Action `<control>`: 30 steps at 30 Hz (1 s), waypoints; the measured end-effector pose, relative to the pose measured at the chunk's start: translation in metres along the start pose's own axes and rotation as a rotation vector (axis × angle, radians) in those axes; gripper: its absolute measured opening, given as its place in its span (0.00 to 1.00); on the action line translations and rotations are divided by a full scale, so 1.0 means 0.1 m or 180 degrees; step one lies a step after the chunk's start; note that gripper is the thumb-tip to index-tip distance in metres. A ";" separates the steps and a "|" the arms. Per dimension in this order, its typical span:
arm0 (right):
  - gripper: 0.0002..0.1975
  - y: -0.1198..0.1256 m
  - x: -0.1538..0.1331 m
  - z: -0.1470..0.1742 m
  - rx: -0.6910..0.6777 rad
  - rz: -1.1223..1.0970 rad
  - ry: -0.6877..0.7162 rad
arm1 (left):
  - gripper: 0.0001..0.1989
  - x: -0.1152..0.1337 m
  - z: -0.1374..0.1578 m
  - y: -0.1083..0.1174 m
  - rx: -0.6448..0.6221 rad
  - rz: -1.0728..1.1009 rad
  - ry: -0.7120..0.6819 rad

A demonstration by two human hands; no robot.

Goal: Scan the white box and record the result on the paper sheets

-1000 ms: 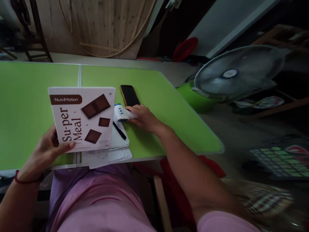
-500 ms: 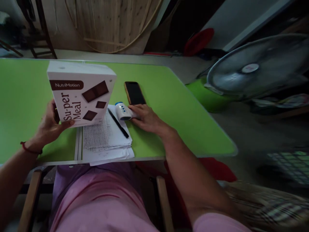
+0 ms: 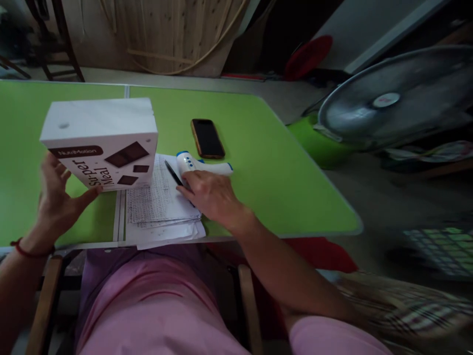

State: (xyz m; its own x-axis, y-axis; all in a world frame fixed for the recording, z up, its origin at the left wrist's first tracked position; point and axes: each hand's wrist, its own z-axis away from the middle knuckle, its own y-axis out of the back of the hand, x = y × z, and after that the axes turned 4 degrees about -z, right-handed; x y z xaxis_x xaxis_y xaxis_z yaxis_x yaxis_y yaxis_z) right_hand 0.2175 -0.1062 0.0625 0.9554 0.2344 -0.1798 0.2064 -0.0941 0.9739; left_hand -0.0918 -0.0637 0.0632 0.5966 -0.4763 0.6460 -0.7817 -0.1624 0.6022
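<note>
A white "NutriMotion Su-per Meal" box [image 3: 127,143] with pictures of brown bars stands at a tilt on the left. My left hand [image 3: 59,192] grips its lower left corner, thumb at the front bottom edge and fingers partly hidden behind. My right hand [image 3: 212,195] is closed on a black pen [image 3: 173,173] above handwritten papers [image 3: 153,207]; the pen's other end is hidden under the hand. Just beyond those fingers lies a white and blue infrared thermometer [image 3: 212,168], which my right hand overlaps in view.
A smartphone [image 3: 207,138] in a brown-edged case lies past the thermometer. All this is on a green folding table [image 3: 281,197] with a seam near the box. Off its right side stand a large fan [image 3: 354,113] and a green bin [image 3: 314,145].
My right hand has let go of the thermometer, leaving it on the table, and has moved nearer to take the pen. The box has shifted left and tipped, showing more of its top.
</note>
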 end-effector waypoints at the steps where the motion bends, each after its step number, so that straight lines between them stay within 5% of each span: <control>1: 0.11 -0.03 -0.05 -0.01 -0.0094 0.0162 -0.0078 | 0.35 0.09 0.09 -0.02 0.0357 -0.0042 -0.0129; 4: 0.16 -0.15 -0.09 -0.02 -0.0165 0.0184 -0.0135 | 0.35 0.39 0.41 -0.16 0.0721 -0.0672 -0.0724; 8: 0.24 -0.18 0.03 0.05 0.0064 -0.0642 0.0119 | 0.21 0.69 0.68 -0.45 -0.0448 -0.0747 -0.1306; 13: 0.21 -0.16 0.15 0.24 0.0574 -0.1857 0.0582 | 0.29 0.77 0.69 -0.71 -0.1435 -0.1014 -0.1740; 19: 0.20 -0.29 0.03 0.46 0.1300 -0.3340 -0.0214 | 0.20 0.77 0.70 -0.74 -0.1569 -0.1401 -0.1827; 23: 0.27 -0.30 -0.10 0.51 0.0940 -0.3854 -0.0452 | 0.20 0.77 0.73 -0.76 -0.1593 -0.1533 -0.1757; 27: 0.08 -0.34 -0.20 0.51 0.1005 -0.3794 -0.1068 | 0.20 0.77 0.74 -0.77 -0.1620 -0.1538 -0.1711; 30: 0.03 -0.39 -0.22 0.51 0.1294 -0.3548 -0.1249 | 0.22 0.76 0.74 -0.76 -0.1664 -0.1532 -0.1680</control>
State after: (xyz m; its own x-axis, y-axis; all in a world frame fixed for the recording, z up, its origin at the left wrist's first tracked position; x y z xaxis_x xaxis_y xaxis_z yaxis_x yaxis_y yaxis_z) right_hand 0.1992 -0.1573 0.0213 0.2028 0.0811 -0.9759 0.9266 -0.3381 0.1644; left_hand -0.0007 -0.1520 0.0319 0.5766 -0.8158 0.0442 -0.2073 -0.0938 0.9738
